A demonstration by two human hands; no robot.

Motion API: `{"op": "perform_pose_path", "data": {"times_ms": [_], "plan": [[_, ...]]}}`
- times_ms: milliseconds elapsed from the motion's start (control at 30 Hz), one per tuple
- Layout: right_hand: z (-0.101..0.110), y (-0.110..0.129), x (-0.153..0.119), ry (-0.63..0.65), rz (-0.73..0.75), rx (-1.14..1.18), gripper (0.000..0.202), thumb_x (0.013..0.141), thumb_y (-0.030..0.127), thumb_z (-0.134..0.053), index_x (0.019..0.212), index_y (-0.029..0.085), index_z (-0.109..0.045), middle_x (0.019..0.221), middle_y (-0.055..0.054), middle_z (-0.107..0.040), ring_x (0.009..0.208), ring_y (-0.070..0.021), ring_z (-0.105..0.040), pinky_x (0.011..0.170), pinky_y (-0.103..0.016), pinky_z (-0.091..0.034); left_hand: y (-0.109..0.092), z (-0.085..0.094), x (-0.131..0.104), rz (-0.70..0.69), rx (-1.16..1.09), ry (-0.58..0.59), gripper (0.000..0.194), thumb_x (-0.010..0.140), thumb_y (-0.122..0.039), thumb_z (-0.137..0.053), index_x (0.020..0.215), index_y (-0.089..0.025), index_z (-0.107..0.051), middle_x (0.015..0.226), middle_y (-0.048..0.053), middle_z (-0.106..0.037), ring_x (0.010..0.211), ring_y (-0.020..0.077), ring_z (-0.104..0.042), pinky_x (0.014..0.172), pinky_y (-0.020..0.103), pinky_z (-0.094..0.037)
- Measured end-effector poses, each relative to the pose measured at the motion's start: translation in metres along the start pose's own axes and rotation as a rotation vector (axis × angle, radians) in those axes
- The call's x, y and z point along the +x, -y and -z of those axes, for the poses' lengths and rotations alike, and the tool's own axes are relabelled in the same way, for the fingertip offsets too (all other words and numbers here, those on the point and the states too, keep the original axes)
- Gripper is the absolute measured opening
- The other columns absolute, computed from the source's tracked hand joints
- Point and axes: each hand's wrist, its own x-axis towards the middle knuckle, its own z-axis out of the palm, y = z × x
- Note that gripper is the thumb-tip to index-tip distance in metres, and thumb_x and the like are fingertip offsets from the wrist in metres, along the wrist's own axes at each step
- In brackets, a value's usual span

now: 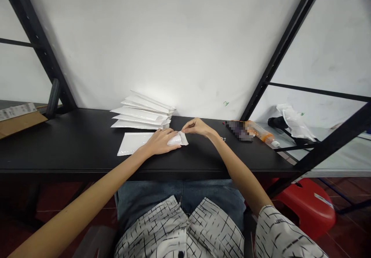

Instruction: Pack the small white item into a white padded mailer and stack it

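Note:
A white padded envelope (131,144) lies flat on the black table, its long side running left to right. My left hand (162,141) rests on its right half, fingers stretched out and pressing it down, so the middle of the envelope is hidden. At the envelope's right end, my right hand (196,127) pinches the upper corner of the flap (184,139) between thumb and fingers. Whether a thin strip is also in that pinch is too small to tell. Just behind my left hand stands a stack of similar white padded envelopes (142,113), fanned out at the left.
A cardboard box (21,123) sits at the far left. On the right lie a dark blurred item (239,129) and a clear bottle with an orange label (262,132). Black metal posts (266,68) frame the table (87,150). A red stool (311,207) stands below right.

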Motion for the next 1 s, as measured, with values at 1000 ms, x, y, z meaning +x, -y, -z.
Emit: {"op": "perform_pose_path", "data": {"times_ms": [1000], "plan": [[-0.004,0.001,0.009,-0.146,-0.225,0.235,0.018,0.069,0.023,-0.078,0.076,0.013,-0.065,0.075,-0.007,-0.071,0.055,-0.0128,-0.066,0.036,-0.016,-0.037,-0.003,0.004,-0.003,0.075,0.23,-0.083,0.061,0.094,-0.064,-0.033,0.129,-0.02,-0.059,0.118,0.016,-0.065,0.11,0.0305,-0.06,0.088,0.042,-0.046]]}}
